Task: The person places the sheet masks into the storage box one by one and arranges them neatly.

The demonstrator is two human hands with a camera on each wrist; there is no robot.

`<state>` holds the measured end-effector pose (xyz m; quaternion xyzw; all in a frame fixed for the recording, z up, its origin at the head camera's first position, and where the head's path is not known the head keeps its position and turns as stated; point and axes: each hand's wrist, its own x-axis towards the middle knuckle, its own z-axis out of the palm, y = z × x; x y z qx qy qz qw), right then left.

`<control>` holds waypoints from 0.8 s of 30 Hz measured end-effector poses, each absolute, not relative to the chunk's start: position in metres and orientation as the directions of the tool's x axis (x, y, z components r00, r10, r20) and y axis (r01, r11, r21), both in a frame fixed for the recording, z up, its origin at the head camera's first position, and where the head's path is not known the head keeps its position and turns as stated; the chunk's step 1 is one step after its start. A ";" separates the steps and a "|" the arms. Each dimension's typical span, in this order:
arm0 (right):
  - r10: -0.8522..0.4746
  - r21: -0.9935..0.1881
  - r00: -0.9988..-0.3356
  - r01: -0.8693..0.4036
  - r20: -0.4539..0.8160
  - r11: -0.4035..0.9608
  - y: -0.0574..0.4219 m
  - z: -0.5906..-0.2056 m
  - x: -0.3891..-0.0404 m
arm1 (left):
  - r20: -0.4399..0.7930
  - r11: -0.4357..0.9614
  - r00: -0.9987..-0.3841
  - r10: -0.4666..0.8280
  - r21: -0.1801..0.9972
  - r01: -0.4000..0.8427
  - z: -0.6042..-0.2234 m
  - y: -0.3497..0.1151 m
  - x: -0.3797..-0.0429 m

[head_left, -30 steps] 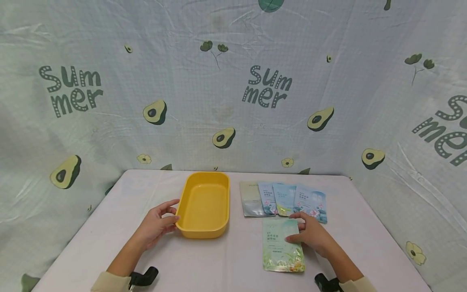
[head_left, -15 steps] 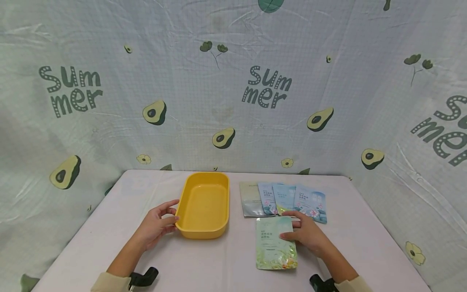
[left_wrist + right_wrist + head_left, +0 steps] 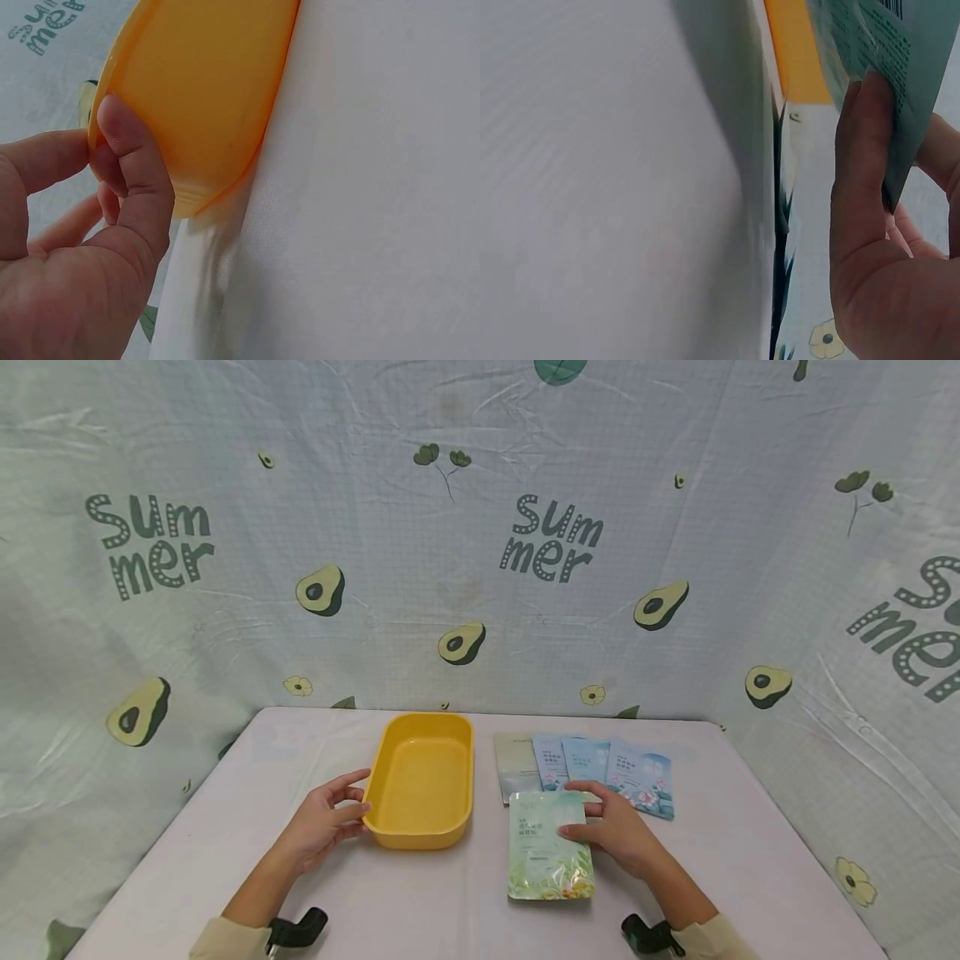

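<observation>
A green face-mask-style packet (image 3: 547,860) with a flowery lower edge is pinched at its right side by my right hand (image 3: 618,835). In the right wrist view, the thumb of this hand (image 3: 900,300) lies on the printed side of the packet (image 3: 922,82), which is tilted above the table. My left hand (image 3: 321,827) holds the left rim of a yellow tray (image 3: 420,842), whose inside is bare. The left wrist view has the hand (image 3: 82,277) with its thumb inside the tray (image 3: 210,82) and other fingers outside the wall.
Behind the green packet lie a silver-grey packet (image 3: 516,760) and three overlapping blue packets (image 3: 641,777), partly covered by it and the right hand. The white table (image 3: 420,910) ends at a patterned hanging cloth (image 3: 375,568) at the back and sides.
The right hand has carried the green packet leftward and slightly away from me, toward the tray; it now overlaps the grey packet. The left hand and tray have stayed put.
</observation>
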<state>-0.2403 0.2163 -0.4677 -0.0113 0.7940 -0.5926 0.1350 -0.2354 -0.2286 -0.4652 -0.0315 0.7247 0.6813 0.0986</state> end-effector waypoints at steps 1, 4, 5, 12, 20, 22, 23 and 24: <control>-0.180 -0.945 -0.964 0.136 -0.196 0.298 0.215 -0.468 -0.241 | -0.187 0.070 -0.979 0.086 0.981 -0.181 -0.465 -0.228 -0.235; -0.206 -0.956 -0.963 0.116 -0.174 0.269 0.210 -0.467 -0.243 | -0.189 0.064 -0.978 0.086 0.981 -0.184 -0.464 -0.228 -0.235; -0.220 -0.962 -0.961 0.110 -0.167 0.250 0.209 -0.467 -0.244 | -0.191 0.062 -0.978 0.087 0.981 -0.186 -0.464 -0.228 -0.235; -0.273 -0.980 -0.954 0.079 -0.128 0.185 0.199 -0.463 -0.249 | -0.193 0.045 -0.976 0.103 0.981 -0.189 -0.463 -0.229 -0.235; -0.257 -0.987 -0.962 0.057 -0.095 0.152 0.186 -0.453 -0.253 | -0.193 0.032 -0.973 0.123 0.981 -0.191 -0.462 -0.230 -0.234; -0.253 -0.989 -0.964 0.042 -0.078 0.142 0.182 -0.452 -0.255 | -0.193 0.030 -0.972 0.131 0.981 -0.191 -0.461 -0.231 -0.234; -0.252 -0.991 -0.965 0.038 -0.070 0.131 0.180 -0.451 -0.256 | -0.193 0.027 -0.972 0.133 0.981 -0.191 -0.460 -0.231 -0.234; -0.254 -0.991 -0.965 0.031 -0.063 0.127 0.178 -0.451 -0.257 | -0.192 0.025 -0.972 0.135 0.981 -0.191 -0.460 -0.231 -0.234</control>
